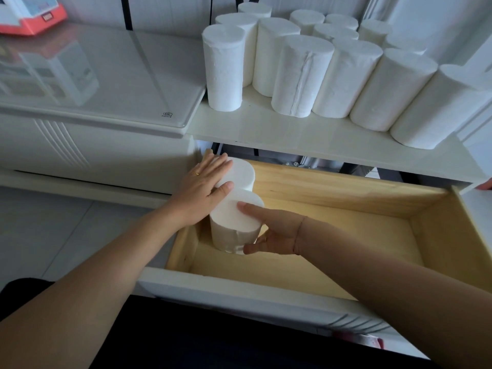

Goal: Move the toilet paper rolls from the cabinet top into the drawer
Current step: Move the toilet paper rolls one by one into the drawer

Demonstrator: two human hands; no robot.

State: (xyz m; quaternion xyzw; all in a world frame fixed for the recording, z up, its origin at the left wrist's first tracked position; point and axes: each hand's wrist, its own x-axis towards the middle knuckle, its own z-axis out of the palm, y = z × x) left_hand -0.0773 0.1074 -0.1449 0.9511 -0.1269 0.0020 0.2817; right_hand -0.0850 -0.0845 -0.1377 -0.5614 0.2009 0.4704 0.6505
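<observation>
Several white toilet paper rolls (pixel 300 75) stand upright on the white cabinet top (pixel 253 129). Below it the wooden drawer (pixel 346 235) is pulled out. Two rolls stand upright in its far left corner, touching each other. My left hand (pixel 205 190) lies with straight fingers on the top and left side of the rear roll (pixel 243 173). My right hand (pixel 274 230) grips the front roll (pixel 234 222), thumb on its top and fingers curled round its right side.
A glossy white cabinet (pixel 101 83) stands to the left, with a red and white box (pixel 32 14) at its back corner. The drawer's white front panel (pixel 239 291) is close to my body. Most of the drawer floor to the right is bare wood.
</observation>
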